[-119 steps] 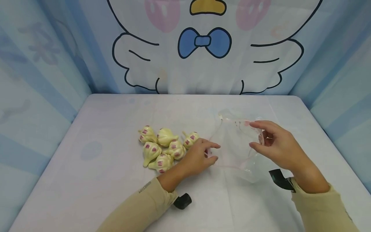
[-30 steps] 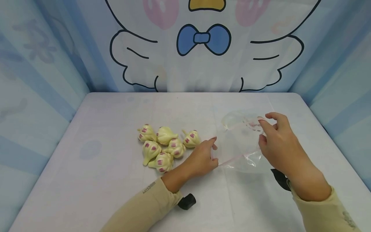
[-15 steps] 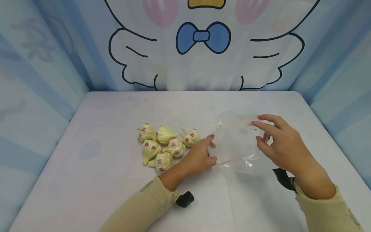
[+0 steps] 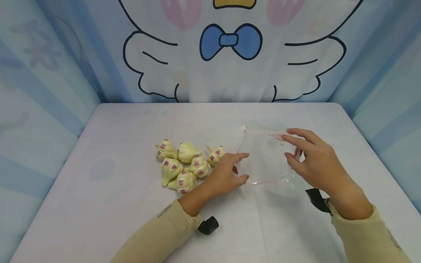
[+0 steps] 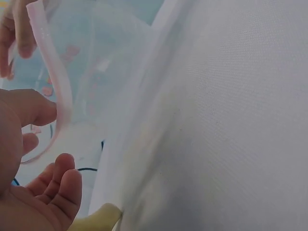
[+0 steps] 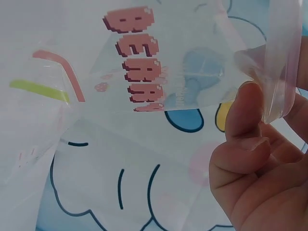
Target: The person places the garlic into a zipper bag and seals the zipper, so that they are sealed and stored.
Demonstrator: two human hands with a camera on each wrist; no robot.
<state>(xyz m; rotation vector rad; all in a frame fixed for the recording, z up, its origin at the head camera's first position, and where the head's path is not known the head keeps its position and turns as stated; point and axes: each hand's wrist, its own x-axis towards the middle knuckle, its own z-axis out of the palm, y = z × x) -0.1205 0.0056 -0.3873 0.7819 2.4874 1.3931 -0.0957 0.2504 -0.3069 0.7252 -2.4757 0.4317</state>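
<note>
Between my two hands is a clear plastic zip bag (image 4: 266, 157) with a pink seal strip and pinkish lettering. At its left edge, my left hand (image 4: 227, 173) holds it with thumb and index finger spread apart; in the left wrist view a fingertip presses against the pink strip (image 5: 55, 72). My right hand (image 4: 314, 160) holds the opposite edge, the thumb below and two fingers reaching over the bag. The right wrist view has its fingers (image 6: 245, 108) bent at the pink-edged rim. Just left of my left hand lie several pale yellow garlic bulbs (image 4: 185, 182) with purple patches.
A white cloth covers the table (image 4: 125, 219). Behind it hangs a curtain (image 4: 227, 80) with a cartoon figure and blue bow, and blue curtains close both sides. Black straps (image 4: 208, 225) show at the sleeve cuffs.
My left thumb and index finger have spread apart over the last half second. My right hand has shifted slightly left, and the bag's outline has changed. The garlic bulbs stay put.
</note>
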